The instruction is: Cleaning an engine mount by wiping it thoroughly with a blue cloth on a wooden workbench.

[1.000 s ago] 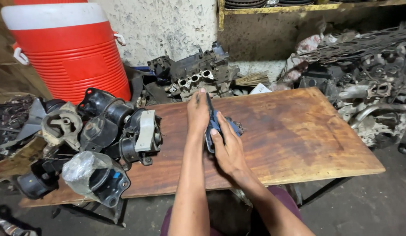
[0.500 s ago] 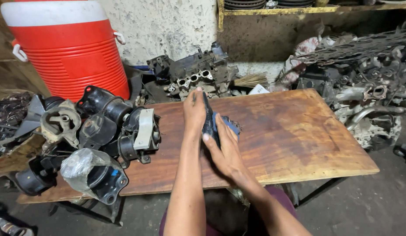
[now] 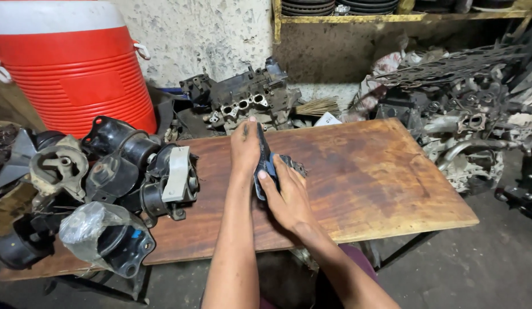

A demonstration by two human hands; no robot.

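Here both hands meet over the middle of the wooden worktop (image 3: 392, 171). Left hand (image 3: 244, 147) lies flat against the left side of a dark blue pad-like part (image 3: 264, 160) held on edge, fingers straight and pointing away. Right hand (image 3: 287, 193) presses on it from the right, its grip wrapped on the near end, thumb on the blue face. So the part is clamped between the two palms, just above the board; whether it touches the wood can't be told. A small grey lump (image 3: 295, 166) sits right behind the right hand, too hidden to identify. Pile of black engine mounts (image 3: 123, 171) crowds the worktop's left end, one wrapped in clear plastic (image 3: 88, 223). Red cooler (image 3: 77, 68) at back left, grey engine castings (image 3: 243, 100) behind the board.
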